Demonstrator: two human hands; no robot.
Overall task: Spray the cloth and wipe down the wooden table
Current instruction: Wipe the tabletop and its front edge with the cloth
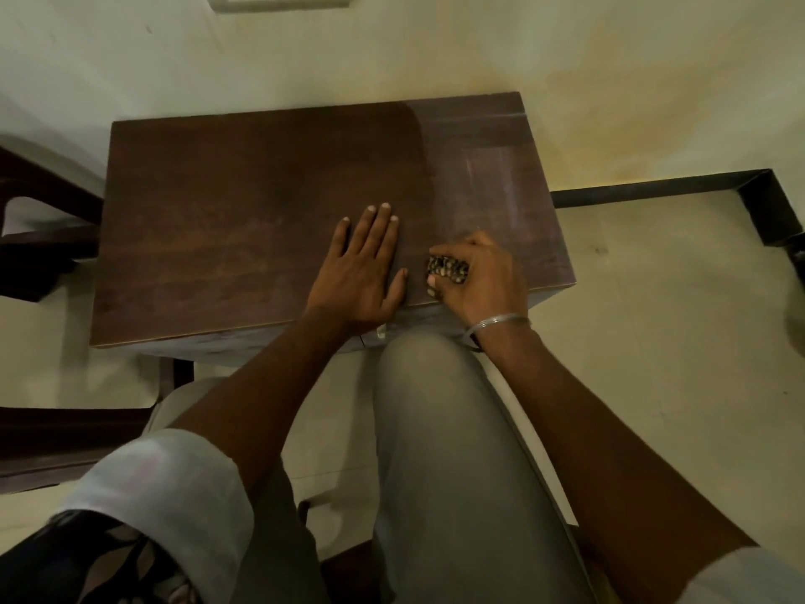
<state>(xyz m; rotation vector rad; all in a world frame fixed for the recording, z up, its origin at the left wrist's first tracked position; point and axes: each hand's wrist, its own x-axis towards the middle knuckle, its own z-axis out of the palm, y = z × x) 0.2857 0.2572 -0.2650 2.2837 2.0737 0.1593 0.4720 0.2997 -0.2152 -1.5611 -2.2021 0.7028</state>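
2 hands lie on the wooden table [261, 211], whose dark brown top fills the middle of our view. Our left hand [363, 265] rests flat and released, palm down with straight fingers, near the middle of the table's front edge. Our right hand [483, 276] sits just beside it toward the table's front right corner, fingers curled round a bunched, speckled cloth [448, 269] and pressing it onto the top. A thin bangle [496, 322] circles that wrist.

We see a paler, streaky sheen [483, 180] on the table's right part, while the left part looks duller. A pale wall [435, 58] meets the table's far edge, and pale floor [653, 342] spreads out to its right.

All 4 table edges show. Dark wooden furniture [43, 237] stands close to the left edge. Right of the table, open floor runs to a dark angular bar [740, 189]. Our knee [435, 385], in grey trousers, is up against the front edge below the right wrist.

Most of the cloth is hidden under our fingers. A small pale thing [381, 331] at the front edge, between our wrists, is too small to make out. The furniture at the left is cut off by the frame, as is a pale frame [279, 0] on the wall above the table.
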